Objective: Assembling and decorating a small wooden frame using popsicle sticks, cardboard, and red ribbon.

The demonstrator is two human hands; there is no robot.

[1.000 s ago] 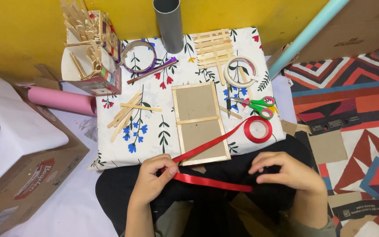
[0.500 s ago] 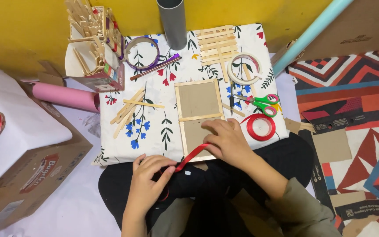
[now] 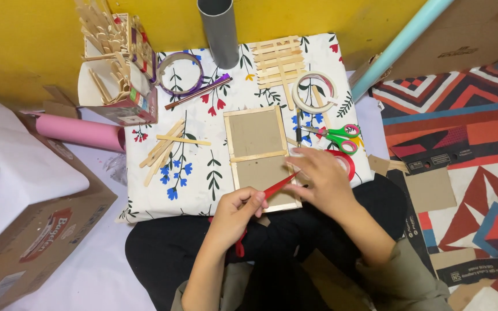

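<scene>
The left hand [image 3: 234,216] is pinched closed on a strip of red ribbon [image 3: 278,185], holding it low over the near edge of the stick-framed cardboard panel [image 3: 259,156], which lies flat on the floral cloth [image 3: 203,167] across the person's lap. The ribbon runs taut and slanted up toward the right hand [image 3: 324,181], whose fingers grip its far end just beside the panel's right rail; a loose tail hangs below the left hand over the dark trousers. Behind the right hand sits the red ribbon roll [image 3: 347,164], partly hidden, with the green-and-pink scissors [image 3: 335,136] just past it and a roll of white tape [image 3: 313,92] further up. Loose craft sticks [image 3: 168,147] lie well to the left. This looks like the step of stretching ribbon across the frame's lower half to size or place it. The next move, I'd judge, calls for keeping tension even at both ends and lining the strip square to the rails before fixing it.
</scene>
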